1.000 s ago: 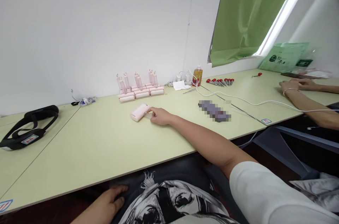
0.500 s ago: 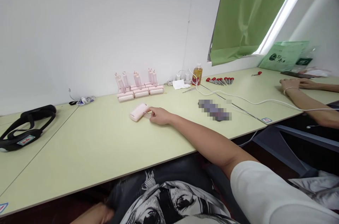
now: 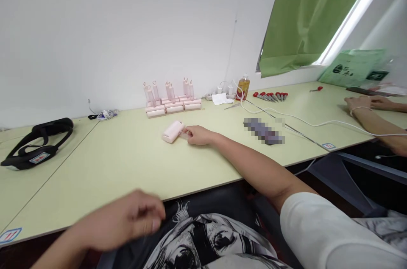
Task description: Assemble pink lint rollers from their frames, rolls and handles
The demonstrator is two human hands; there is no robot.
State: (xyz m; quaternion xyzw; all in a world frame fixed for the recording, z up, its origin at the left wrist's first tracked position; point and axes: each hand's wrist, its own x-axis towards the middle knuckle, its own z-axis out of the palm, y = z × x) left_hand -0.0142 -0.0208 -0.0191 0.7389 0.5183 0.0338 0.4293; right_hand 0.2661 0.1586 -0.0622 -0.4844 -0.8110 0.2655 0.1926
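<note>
Near edge: left hand (image 3: 127, 218) blurred above the pale green surface (image 3: 111, 167), holding nothing; fingers loosely curled, can't tell more. Mid-surface: right hand (image 3: 199, 135) lies w/ fingers pinching the handle end of a pink lint roller (image 3: 173, 131) lying on its side. Farther back, by the wall: row of pink rollers (image 3: 173, 99), screwdrivers (image 3: 270, 96).

- Pink lint roller (image 3: 172, 131): small, pale pink, lying on its side on the light green table (image 3: 127, 163), its handle end touching the right hand (image 3: 199, 135).
</note>
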